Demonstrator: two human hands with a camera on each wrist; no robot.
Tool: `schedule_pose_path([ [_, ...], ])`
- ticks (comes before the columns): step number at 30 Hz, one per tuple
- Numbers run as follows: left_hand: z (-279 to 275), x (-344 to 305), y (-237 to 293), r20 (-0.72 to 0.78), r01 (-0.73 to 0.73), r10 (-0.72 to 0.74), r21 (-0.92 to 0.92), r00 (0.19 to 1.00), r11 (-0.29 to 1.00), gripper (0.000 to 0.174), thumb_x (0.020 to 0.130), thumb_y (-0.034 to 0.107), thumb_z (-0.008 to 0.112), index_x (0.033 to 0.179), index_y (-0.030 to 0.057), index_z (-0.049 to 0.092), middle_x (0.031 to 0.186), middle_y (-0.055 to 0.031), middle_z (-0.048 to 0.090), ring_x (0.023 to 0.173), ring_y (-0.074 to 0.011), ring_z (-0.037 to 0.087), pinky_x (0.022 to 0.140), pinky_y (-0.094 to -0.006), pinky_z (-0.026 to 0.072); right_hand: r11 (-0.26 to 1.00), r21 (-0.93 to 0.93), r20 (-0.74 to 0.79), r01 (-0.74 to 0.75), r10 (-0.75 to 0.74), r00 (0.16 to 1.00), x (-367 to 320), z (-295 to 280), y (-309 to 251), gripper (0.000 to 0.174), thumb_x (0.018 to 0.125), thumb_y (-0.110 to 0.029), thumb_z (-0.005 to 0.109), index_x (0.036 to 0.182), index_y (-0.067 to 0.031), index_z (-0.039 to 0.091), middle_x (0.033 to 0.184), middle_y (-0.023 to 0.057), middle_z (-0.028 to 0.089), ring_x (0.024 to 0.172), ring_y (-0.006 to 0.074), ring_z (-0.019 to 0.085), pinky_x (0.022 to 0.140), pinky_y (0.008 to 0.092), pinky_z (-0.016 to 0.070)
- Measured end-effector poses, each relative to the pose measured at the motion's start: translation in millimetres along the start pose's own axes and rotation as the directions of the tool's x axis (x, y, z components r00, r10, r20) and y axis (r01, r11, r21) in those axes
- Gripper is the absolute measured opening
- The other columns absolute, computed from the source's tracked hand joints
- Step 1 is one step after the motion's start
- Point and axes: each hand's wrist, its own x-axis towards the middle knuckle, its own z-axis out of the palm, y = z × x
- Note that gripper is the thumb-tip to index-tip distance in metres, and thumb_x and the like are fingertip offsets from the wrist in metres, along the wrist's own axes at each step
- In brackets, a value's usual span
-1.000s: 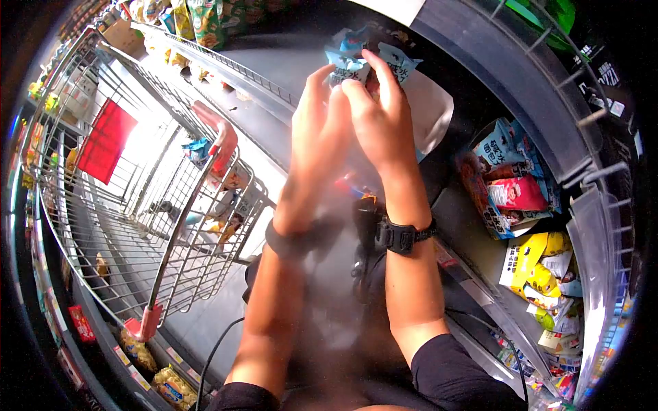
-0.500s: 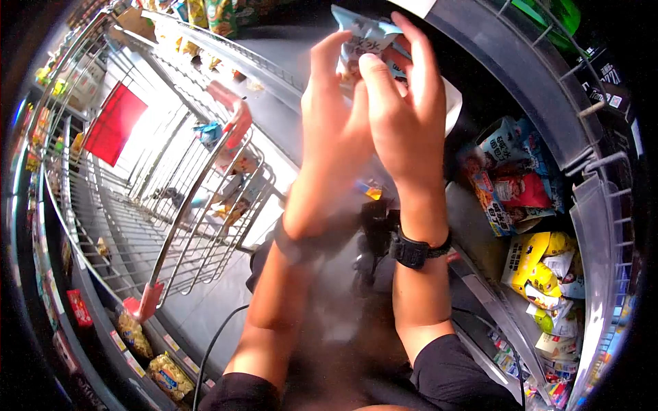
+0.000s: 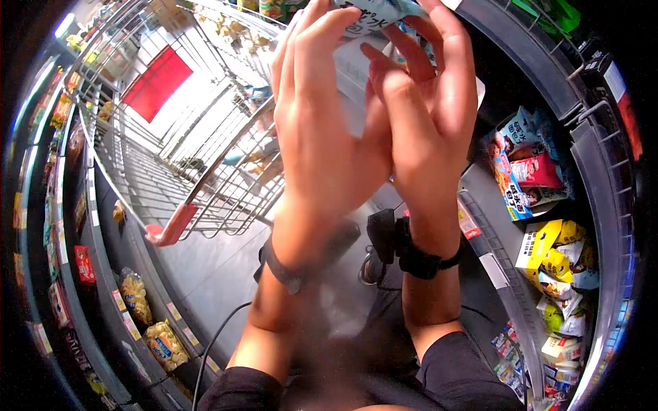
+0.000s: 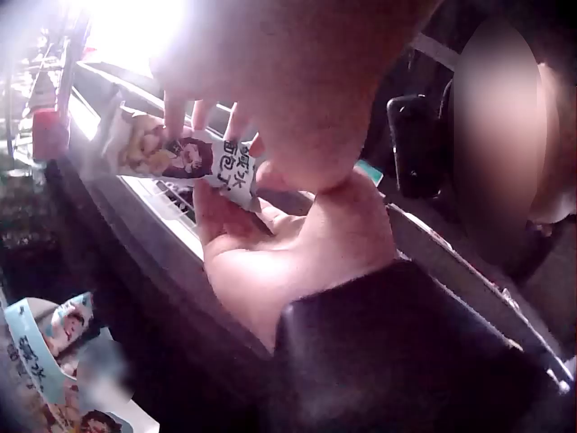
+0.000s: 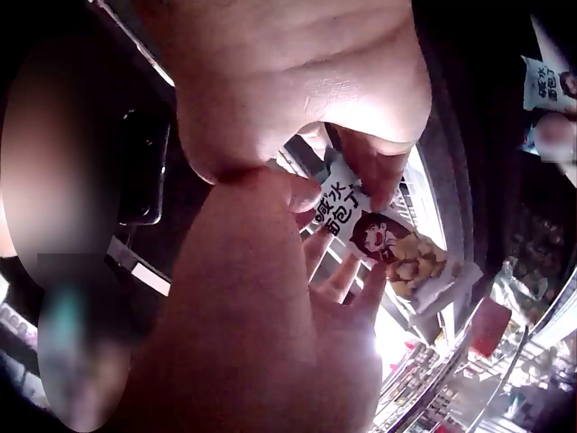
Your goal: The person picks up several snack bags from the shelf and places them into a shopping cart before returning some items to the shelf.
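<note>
A small light-blue snack packet (image 3: 370,18) is at the top edge of the head view, held between both hands. My left hand (image 3: 322,137) has its fingers along one side of it; my right hand (image 3: 432,130) is at its other side with bent fingers. In the left wrist view the packet (image 4: 191,157) shows a printed figure, with several left fingers on its upper edge and a right digit on its lower edge. The right wrist view shows the packet (image 5: 383,236) stretched out past the fingers. The hands meet near their palms.
A wire shopping cart (image 3: 179,220) with a red panel (image 3: 157,83) stands at left, goods inside. Stocked shelves run along the far left. On the right shelf are a box of blue and red packets (image 3: 538,171) and a yellow box (image 3: 538,244) of packets.
Both hands and the packet have moved up in the head view, and the hands look larger. The cart now appears higher, and the right-hand boxes lie slightly farther right.
</note>
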Motion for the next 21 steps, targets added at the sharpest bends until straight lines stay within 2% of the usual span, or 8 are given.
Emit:
schedule_pose_path([
  [3,-28.1,2.7,-15.2,0.024,-0.069,0.067,0.054,0.997,0.996,0.055,0.091,0.003,0.073,0.142,0.0026,0.054,0.144,-0.0178,0.057,0.134,-0.0295,0.057,0.112,-0.0456,0.0476,0.995,-0.092,0.090,0.034,-0.026,0.996,-11.0,9.9,-1.2,0.072,0.085,0.005,0.051,0.156,0.0024,0.037,0.141,0.0217,0.053,0.128,0.0271,0.059,0.111,0.0393,0.0481],
  [5,-32.0,1.0,4.8,-0.038,0.036,-0.030,0.173,0.999,0.984,0.053,0.092,0.007,0.072,0.142,0.0023,0.055,0.146,-0.0193,0.056,0.135,-0.0306,0.057,0.113,-0.0469,0.0480,0.849,-0.456,0.224,0.267,-0.181,0.958,-10.7,6.9,8.9,0.074,0.087,-0.002,0.055,0.157,0.0044,0.034,0.140,0.0238,0.054,0.129,0.0288,0.059,0.112,0.0410,0.0473],
  [6,-33.9,2.7,17.3,-0.069,0.092,-0.078,0.227,0.995,0.970,0.052,0.092,0.009,0.072,0.141,0.0021,0.055,0.147,-0.0200,0.056,0.135,-0.0312,0.057,0.113,-0.0475,0.0481,0.790,-0.520,0.277,0.326,-0.206,0.939,-13.8,9.9,12.1,0.076,0.087,-0.005,0.057,0.158,0.0054,0.033,0.140,0.0248,0.055,0.130,0.0296,0.059,0.113,0.0419,0.0470],
  [10,-64.5,-5.3,-4.5,-0.053,0.152,-0.143,0.258,0.988,0.954,0.049,0.088,0.007,0.070,0.134,0.0007,0.056,0.134,-0.0240,0.059,0.126,-0.0398,0.059,0.106,-0.0461,0.0498,0.969,-0.226,0.258,0.104,-0.043,0.965,-19.7,40.0,21.0,0.069,0.092,-0.007,0.057,0.156,0.0080,0.033,0.143,0.0257,0.053,0.133,0.0332,0.056,0.114,0.0447,0.0462],
  [11,-67.3,-6.2,-4.5,-0.076,0.198,-0.184,0.259,0.980,0.945,0.047,0.086,0.005,0.069,0.131,0.0000,0.056,0.130,-0.0263,0.060,0.122,-0.0439,0.059,0.104,-0.0459,0.0489,0.975,-0.205,0.236,0.089,-0.039,0.971,-17.5,44.2,29.4,0.065,0.094,-0.005,0.058,0.154,0.0067,0.036,0.140,0.0231,0.055,0.129,0.0301,0.058,0.110,0.0423,0.0480],
  [14,-75.2,-6.7,-9.5,-0.063,0.257,-0.250,0.295,0.966,0.920,0.047,0.087,0.006,0.069,0.132,-0.0001,0.055,0.126,-0.0256,0.060,0.116,-0.0429,0.060,0.101,-0.0466,0.0501,0.978,-0.174,0.166,0.114,-0.085,0.982,-11.2,54.2,62.5,0.051,0.097,-0.001,0.059,0.147,0.0021,0.049,0.127,0.0143,0.067,0.108,0.0160,0.066,0.092,0.0295,0.0548],
  [18,-76.2,-9.0,-18.0,-0.079,0.273,-0.262,0.320,0.962,0.907,0.046,0.091,0.007,0.069,0.133,-0.0024,0.055,0.122,-0.0265,0.059,0.112,-0.0422,0.061,0.095,-0.0455,0.0529,0.991,-0.136,0.161,0.009,0.013,0.987,-9.2,59.3,72.6,0.050,0.095,0.000,0.058,0.145,-0.0007,0.051,0.126,0.0123,0.068,0.107,0.0139,0.065,0.089,0.0277,0.0548],
  [21,-75.6,-8.4,-16.9,-0.058,0.261,-0.258,0.360,0.964,0.895,0.041,0.095,0.007,0.068,0.133,-0.0007,0.055,0.123,-0.0244,0.059,0.112,-0.0401,0.061,0.091,-0.0433,0.0558,0.970,-0.210,0.135,0.126,-0.099,0.986,-6.4,59.0,79.9,0.051,0.093,0.001,0.061,0.143,-0.0022,0.053,0.128,0.0164,0.068,0.116,0.0238,0.068,0.093,0.0334,0.0564],
])
